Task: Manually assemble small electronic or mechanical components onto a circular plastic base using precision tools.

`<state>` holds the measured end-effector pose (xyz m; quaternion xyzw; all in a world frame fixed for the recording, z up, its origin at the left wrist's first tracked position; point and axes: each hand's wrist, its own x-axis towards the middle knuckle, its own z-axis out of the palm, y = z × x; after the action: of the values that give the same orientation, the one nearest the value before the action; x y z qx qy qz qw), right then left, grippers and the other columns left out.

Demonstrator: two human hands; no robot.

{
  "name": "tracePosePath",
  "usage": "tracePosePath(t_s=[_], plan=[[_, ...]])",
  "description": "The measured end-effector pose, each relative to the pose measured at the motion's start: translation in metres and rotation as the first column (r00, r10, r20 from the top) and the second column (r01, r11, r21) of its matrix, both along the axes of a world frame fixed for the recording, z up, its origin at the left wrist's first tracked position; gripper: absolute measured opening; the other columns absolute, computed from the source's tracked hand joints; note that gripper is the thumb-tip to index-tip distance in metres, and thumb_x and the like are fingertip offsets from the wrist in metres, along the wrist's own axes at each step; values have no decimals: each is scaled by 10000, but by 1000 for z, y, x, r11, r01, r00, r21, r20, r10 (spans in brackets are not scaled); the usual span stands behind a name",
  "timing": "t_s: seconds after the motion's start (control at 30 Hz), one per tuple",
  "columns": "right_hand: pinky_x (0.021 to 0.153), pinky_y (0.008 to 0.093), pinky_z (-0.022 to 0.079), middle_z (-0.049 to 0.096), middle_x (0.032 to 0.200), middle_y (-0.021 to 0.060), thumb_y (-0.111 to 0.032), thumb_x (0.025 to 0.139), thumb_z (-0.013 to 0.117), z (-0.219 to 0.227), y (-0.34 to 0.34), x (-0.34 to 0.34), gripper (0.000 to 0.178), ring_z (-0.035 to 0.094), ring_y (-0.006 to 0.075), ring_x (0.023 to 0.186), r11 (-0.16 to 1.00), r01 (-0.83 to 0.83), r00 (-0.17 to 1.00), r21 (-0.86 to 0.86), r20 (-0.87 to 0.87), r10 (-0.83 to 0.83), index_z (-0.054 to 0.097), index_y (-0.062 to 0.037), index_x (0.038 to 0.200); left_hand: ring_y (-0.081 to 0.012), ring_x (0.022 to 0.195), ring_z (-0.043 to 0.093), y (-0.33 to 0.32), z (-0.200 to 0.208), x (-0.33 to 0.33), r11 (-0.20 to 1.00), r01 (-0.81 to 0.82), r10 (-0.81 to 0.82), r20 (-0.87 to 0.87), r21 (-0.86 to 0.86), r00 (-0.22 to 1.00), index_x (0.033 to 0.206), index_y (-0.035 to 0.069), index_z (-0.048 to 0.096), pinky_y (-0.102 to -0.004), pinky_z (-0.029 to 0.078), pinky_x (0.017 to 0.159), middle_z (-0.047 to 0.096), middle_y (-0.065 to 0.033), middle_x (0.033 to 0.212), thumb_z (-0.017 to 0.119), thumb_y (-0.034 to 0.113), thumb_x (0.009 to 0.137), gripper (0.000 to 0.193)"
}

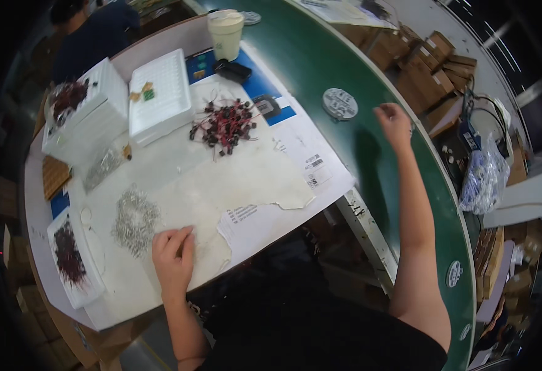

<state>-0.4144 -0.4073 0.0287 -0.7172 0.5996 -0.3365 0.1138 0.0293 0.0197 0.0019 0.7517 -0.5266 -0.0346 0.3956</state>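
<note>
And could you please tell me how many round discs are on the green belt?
4: one disc left of the right hand, a far disc beside the cup, a lower disc at right, and the lowest disc below that; others may be hidden.

Factory workshop with green conveyor belt (pixel 351 139)

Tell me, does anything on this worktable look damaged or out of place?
Yes: the pale sheet to the right of the left hand looks torn. Its near edge is ragged and uneven, with white paper showing past it.
</note>
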Motion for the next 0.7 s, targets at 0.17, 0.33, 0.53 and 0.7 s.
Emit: tracePosePath(t_s=[0.17, 0.33, 0.53, 0.7], plan=[[752, 384, 550, 730, 894, 107, -224, 886, 836, -2, 29, 74, 260, 704, 248, 826, 989, -146, 954, -5, -264, 139, 748, -21, 1022, -265, 942, 650, -3, 14, 3, 997, 79, -76, -264, 2, 962, 1116, 65, 821, -354, 533, 785, 695, -95, 1002, 826, 71, 886, 230], [670, 325, 510, 713, 930, 58, -41, 842, 821, 58, 105, 160, 147, 648, 147, 753, 748, -641, 759, 172, -1, 651, 739, -27, 963, -281, 1090, 665, 25, 26, 2, 989, 7, -44, -250, -147, 967, 1253, 83, 783, -378, 558, 900, 686, -104, 1176, 913, 146, 801, 474], [647, 336, 519, 722, 941, 65, -3, 823, 818, 53, 204, 270, 180, 678, 230, 754, 233, -941, 188, 245, -192, 963, 771, -47, 992, -310, 1224, 635, 9, 24, -3, 990, 108, -116, -80, -93, 990, 1426, 110, 680, -417, 548, 1012, 624, -121, 1330, 962, 261, 717, 777], [736, 403, 559, 734, 947, 111, -115, 882, 797, 45, 196, 368, 146, 708, 305, 847, 235, -892, 301, 385, 120, 946, 778, -56, 1014, -329, 1261, 609, 10, 12, 3, 977, 212, -213, -110, -21, 971, 1410, 123, 672, -421, 542, 1032, 602, -127, 1353, 941, 299, 717, 764]])
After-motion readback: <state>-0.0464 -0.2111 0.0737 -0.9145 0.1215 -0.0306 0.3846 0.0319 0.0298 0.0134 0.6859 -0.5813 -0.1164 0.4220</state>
